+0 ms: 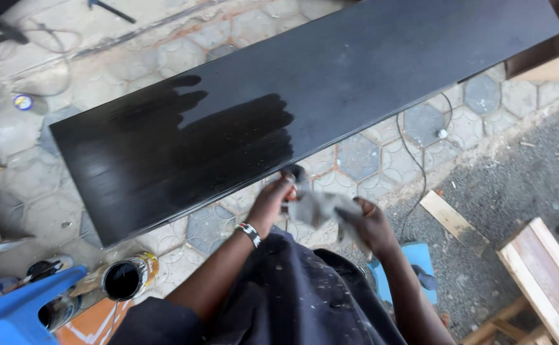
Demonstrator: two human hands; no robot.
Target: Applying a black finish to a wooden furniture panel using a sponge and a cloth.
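Note:
A long black board (369, 64) lies slanted across the paved ground, its left part glossy with wet dark streaks (183, 147). Just in front of its near edge, both hands hold a crumpled grey rag (318, 206). My left hand (273, 198), with a beaded band at the wrist, grips the rag's left end close to the board's edge. My right hand (370, 223) clasps the rag's right end. Neither hand touches the board.
An open tin of black liquid (126, 278) stands at lower left beside a blue plastic object (24, 310) and other tins. A thin cable (420, 166) runs over the tiles. Wooden planks (449, 217) and a wooden frame (548, 275) lie on the right.

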